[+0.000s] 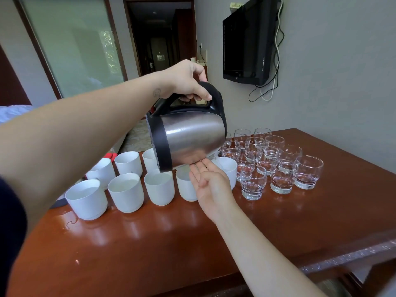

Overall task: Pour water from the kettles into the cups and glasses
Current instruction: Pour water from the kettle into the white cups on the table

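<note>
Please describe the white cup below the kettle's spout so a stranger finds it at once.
On the brown table, white cups stand left and clear glasses right. A left hand tilts a steel kettle over them. The cup is the white one nearest the glasses, behind the open right hand.

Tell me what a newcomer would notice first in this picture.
The steel kettle hangs tilted at the centre: the left hand grips its black handle and the right hand touches its underside with straight fingers. Below it on the red-brown table stand white cups to the left and a cluster of clear glasses to the right.
</note>
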